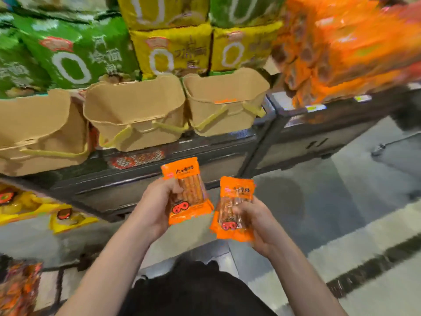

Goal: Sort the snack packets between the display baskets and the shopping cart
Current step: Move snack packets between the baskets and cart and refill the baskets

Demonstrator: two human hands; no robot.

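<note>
Orange packets, one per hand: my left hand [157, 207] has its grip wrapped around the left packet [186, 192], my right hand [255, 221] clamps the right packet [234, 210], both held face-up so I can read the labels before sorting. Cardboard display baskets [136, 110] sit on the shelf just ahead (no cart in view, guessing it's behind me).

Bare forearms, no sleeves; black garment [193, 290] below.
</note>
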